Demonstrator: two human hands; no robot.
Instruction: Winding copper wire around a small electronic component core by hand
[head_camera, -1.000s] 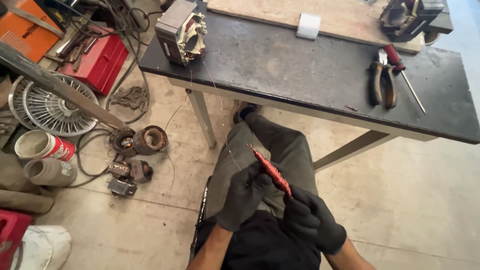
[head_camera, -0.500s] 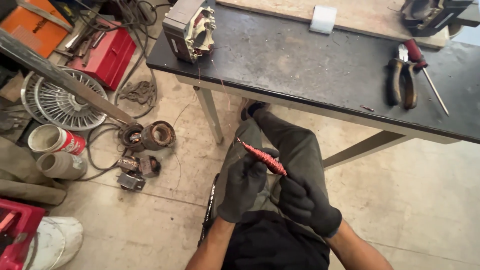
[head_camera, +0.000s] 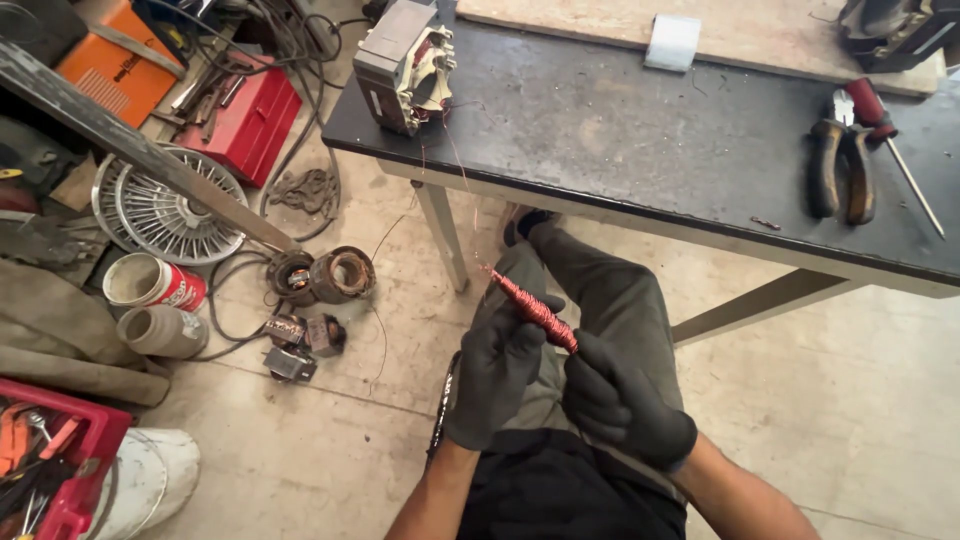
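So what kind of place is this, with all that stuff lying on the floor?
Most likely a repair workshop for electric motors. A motor core with loose copper wire sits on the workbench, pliers lie nearby, and old coils and a red toolbox are on the floor.

Black gloves (head_camera: 560, 385) — copper-red wire bundle (head_camera: 532, 309) — dark tabletop (head_camera: 640, 130), red toolbox (head_camera: 245, 110).

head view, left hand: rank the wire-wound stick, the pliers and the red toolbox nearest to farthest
From the left hand:
1. Wire-wound stick: held in its fingers, pointing up and left.
2. Red toolbox: on the floor, up to the left.
3. Pliers: on the dark table, far right.
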